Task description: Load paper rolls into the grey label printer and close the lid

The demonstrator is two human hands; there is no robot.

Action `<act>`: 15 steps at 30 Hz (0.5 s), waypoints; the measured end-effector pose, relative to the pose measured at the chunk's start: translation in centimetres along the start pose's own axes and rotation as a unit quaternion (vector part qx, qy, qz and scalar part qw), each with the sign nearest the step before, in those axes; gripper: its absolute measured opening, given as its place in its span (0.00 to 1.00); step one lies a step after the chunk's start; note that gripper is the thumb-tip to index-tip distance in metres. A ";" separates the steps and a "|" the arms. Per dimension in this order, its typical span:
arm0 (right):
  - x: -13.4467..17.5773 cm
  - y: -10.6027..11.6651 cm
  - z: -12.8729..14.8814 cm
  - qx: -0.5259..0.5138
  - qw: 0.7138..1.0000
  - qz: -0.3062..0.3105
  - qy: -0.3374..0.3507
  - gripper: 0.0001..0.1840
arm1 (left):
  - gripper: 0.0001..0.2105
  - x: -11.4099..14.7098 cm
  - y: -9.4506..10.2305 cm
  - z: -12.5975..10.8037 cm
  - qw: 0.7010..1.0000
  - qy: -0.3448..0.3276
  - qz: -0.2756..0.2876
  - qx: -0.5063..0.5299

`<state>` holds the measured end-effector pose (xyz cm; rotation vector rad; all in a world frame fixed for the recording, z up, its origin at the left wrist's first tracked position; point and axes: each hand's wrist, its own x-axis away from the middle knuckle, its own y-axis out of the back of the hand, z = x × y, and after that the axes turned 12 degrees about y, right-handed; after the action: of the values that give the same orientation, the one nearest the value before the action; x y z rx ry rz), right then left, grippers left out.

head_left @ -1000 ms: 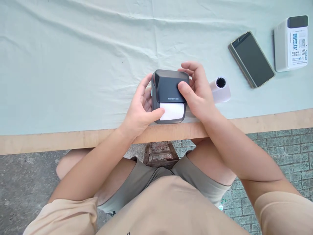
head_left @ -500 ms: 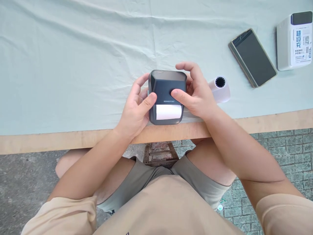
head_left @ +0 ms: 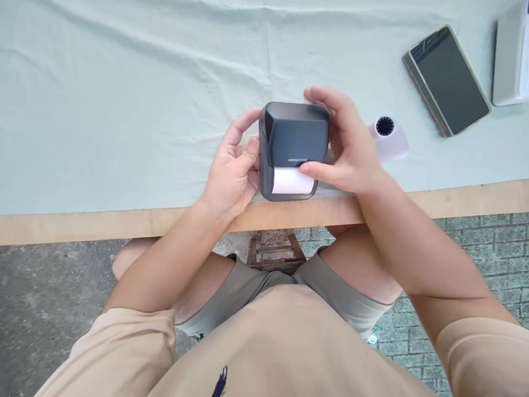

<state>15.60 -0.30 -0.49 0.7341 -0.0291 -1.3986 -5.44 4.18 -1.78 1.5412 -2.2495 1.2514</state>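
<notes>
Finishes by eye: mostly plastic, textile, timber.
Printer (head_left: pixel 300 138): dark plastic, smooth, matt, faint sheen on upper bevel; its paper (head_left: pixel 291 181) white, smooth, matt. Phone (head_left: pixel 452 77): glossy dark screen. White device (head_left: pixel 395 144): smooth, plastic-looking; likewise white case (head_left: pixel 510 71). Cloth (head_left: pixel 136 127): creased, matt. Table (head_left: pixel 82 225) edge: bare wood. Paving (head_left: pixel 496 242): rough. Shirt (head_left: pixel 273 336), shorts (head_left: pixel 215 292): matt fabric.

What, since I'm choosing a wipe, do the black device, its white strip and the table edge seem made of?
The black device: probably hard plastic, satin, from its soft sheen and rounded edges.
The white strip: likely smooth paper, given its plain, dull surface.
The table edge: apparently pale, matte wood, with faint streaks like grain.
</notes>
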 end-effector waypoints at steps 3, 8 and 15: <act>-1.2 -0.3 2.2 0.155 0.963 -0.212 0.065 0.27 | 0.11 -0.2 0.1 0.4 1.000 -0.021 0.007 -0.001; -3.5 1.3 6.2 0.292 0.937 -0.194 0.009 0.26 | 0.10 -0.4 0.6 1.0 0.998 -0.049 0.023 -0.013; -5.7 1.6 8.0 0.413 0.847 0.302 -0.146 0.16 | 0.10 -0.5 0.6 1.0 0.997 -0.065 0.037 -0.020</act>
<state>12.37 1.23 8.81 1.0790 -1.0750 -0.8238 -5.33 3.94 -3.01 1.5828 -2.4160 1.1487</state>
